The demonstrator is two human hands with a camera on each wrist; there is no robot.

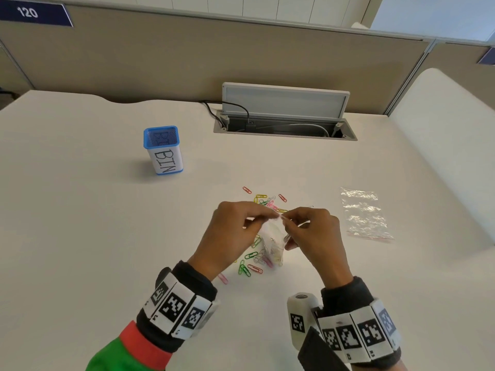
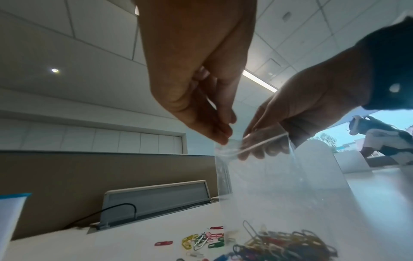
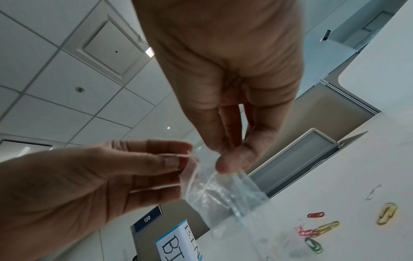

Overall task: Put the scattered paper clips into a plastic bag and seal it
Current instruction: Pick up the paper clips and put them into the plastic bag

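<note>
A small clear plastic bag hangs above the white desk with several coloured paper clips in its bottom. My left hand pinches the left side of the bag's top edge, and my right hand pinches the right side. In the left wrist view the left hand and right hand hold the bag by its mouth strip. The right wrist view shows the bag between both hands. More loose clips lie scattered beyond and below the hands.
A second clear bag with a red strip lies flat to the right. A blue mesh holder labelled BIN stands at the back left. An open cable hatch with cords sits at the desk's far edge, before a beige partition.
</note>
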